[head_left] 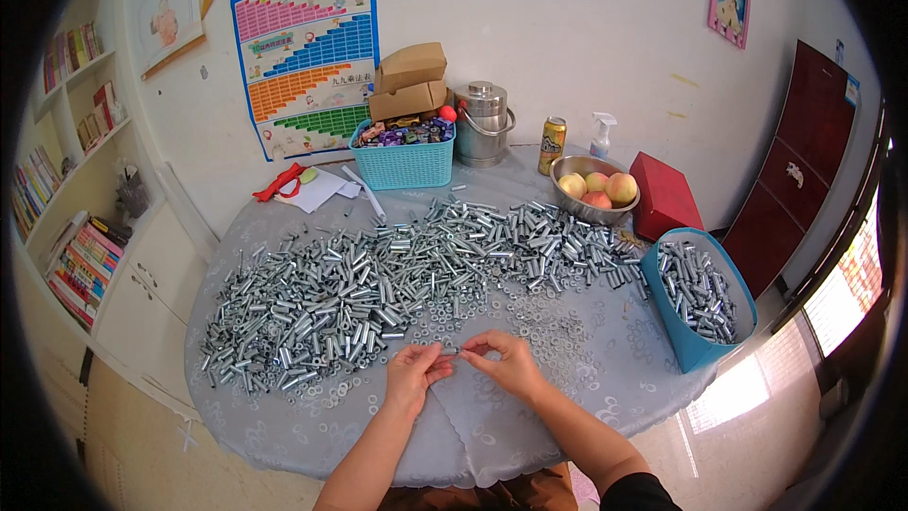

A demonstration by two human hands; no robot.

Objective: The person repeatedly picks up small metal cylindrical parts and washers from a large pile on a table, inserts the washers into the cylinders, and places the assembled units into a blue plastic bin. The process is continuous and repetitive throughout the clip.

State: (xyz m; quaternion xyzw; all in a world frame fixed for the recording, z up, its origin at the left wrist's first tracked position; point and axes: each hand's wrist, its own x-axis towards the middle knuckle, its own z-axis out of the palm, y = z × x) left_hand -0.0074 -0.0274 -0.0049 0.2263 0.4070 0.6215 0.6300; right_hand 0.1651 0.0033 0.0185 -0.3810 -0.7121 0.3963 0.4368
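Observation:
Close to the front of the table, my left hand (pixel 413 374) and my right hand (pixel 506 362) meet fingertip to fingertip. Between them is a small silvery metal sleeve (pixel 449 351). My left fingers pinch one end of it; the right thumb and fingers pinch the other. Whether a bolt sits inside it is too small to tell. Beyond my hands spreads a wide heap of metal sleeves (pixel 340 298), with long thin bolts (pixel 437 260) in its middle. Many small flat washers (pixel 549 326) lie just beyond my right hand, and a few lie left of my left hand.
At the right edge stands a blue bin (pixel 695 355) with finished-looking metal pieces. Behind are a steel bowl (pixel 598 213) of fruit, a red box (pixel 665 194), a yellow can (pixel 552 145), a spray bottle (pixel 602 135), a steel pot (pixel 482 123) and a turquoise basket (pixel 402 166).

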